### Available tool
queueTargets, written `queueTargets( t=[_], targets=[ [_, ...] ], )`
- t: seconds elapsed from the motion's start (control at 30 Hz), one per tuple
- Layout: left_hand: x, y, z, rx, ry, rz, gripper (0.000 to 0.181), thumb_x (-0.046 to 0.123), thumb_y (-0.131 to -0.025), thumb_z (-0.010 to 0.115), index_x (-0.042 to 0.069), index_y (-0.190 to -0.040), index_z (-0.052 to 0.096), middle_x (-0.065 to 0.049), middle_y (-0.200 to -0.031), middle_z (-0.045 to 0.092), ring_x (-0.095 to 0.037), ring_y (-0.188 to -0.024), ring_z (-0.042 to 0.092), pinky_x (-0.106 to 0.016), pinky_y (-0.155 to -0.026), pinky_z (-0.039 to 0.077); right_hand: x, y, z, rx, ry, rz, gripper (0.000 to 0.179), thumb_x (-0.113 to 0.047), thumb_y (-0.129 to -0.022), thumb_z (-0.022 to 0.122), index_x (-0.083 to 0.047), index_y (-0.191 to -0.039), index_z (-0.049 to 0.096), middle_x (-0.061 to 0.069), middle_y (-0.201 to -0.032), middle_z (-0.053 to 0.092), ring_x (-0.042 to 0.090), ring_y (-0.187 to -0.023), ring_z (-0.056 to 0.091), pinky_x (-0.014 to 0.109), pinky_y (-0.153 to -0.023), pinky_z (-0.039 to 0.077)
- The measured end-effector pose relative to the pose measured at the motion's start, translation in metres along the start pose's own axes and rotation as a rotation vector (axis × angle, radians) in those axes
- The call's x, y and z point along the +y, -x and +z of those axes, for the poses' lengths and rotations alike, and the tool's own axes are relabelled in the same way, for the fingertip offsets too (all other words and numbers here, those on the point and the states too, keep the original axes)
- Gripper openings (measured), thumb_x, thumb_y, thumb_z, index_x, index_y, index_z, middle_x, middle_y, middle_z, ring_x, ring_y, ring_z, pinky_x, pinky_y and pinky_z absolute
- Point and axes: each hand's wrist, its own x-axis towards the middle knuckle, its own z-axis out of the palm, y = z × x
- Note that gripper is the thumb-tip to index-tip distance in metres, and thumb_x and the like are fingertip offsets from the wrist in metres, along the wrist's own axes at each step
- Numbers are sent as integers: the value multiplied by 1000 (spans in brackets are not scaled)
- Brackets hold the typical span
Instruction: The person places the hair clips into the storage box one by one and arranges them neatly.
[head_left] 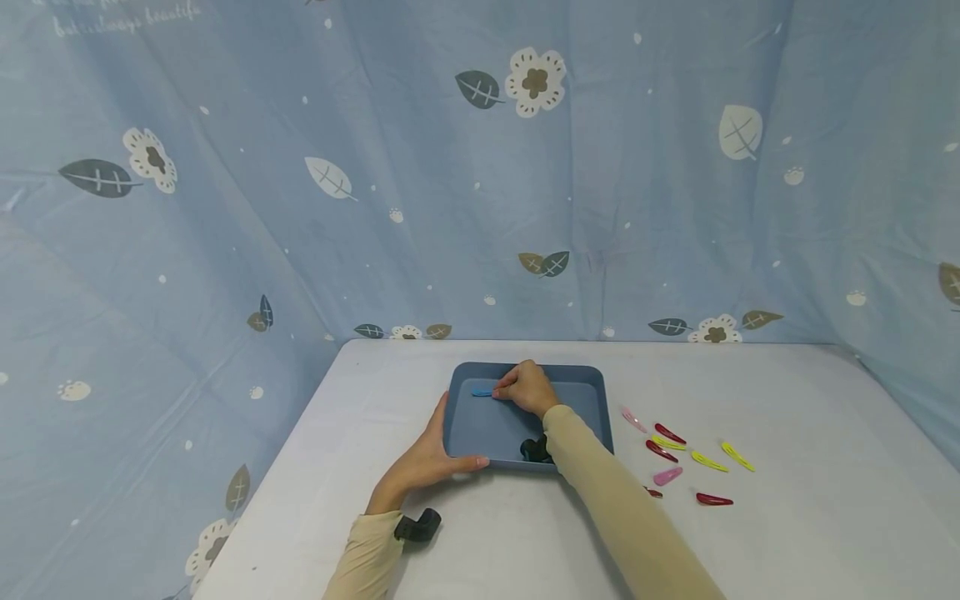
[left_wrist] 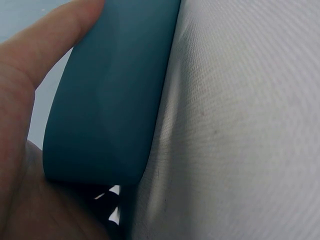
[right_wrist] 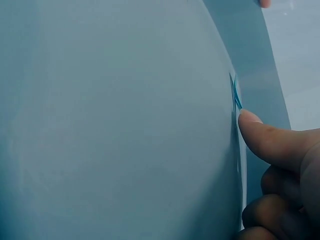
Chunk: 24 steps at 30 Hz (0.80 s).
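Note:
A blue-grey rectangular tray point(head_left: 495, 465) stands on the white table. My left hand point(head_left: 429, 460) holds its near left corner, the thumb over the front rim and the fingers along the left side. In the left wrist view the thumb point(left_wrist: 60, 35) reaches across the tray wall point(left_wrist: 110, 100). Inside the tray, near the far side, my right hand point(head_left: 527, 388) pinches one end of a blue snap hair clip point(head_left: 482, 392). The right wrist view shows the clip point(right_wrist: 235, 92) at the thumb tip of the right hand point(right_wrist: 285, 155), close to the tray's inner wall.
Several hair clips lie loose right of the tray: yellow point(head_left: 737, 456), dark red point(head_left: 714, 499) and pink point(head_left: 667, 476) ones among them. The right sleeve point(head_left: 611, 500) partly covers one clip point(head_left: 654, 492). A patterned blue cloth point(head_left: 600, 183) hangs behind the table.

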Motion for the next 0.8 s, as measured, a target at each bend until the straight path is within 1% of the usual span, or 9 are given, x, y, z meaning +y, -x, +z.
queueTargets(
  t=[0.2,0.5,0.8],
  targets=[
    [0,1,0,3,-5,0,136,44,-79,88,12,-166,-11,-16,-175,2,-38,-158,22,-63,-123,26,-2,1,0,-5,-2,5,3,-13,-85,85,-10,-85,85,8,-96,81,24,-95,72,44,-90,58],
    [3,1,0,0,-6,-1,137,46,-78,88,12,-166,-12,-17,-175,3,-39,-158,22,-64,-123,26,-2,3,-1,13,17,-7,5,-12,-85,85,-8,-88,85,9,-97,81,27,-98,73,46,-91,58],
    [0,0,0,-6,3,8,136,44,-79,88,12,-166,-12,-17,-175,2,-40,-158,22,-64,-123,27,-5,5,-2,15,15,-20,5,-11,-85,84,-8,-89,85,9,-97,81,28,-99,73,46,-92,58]
  ],
)
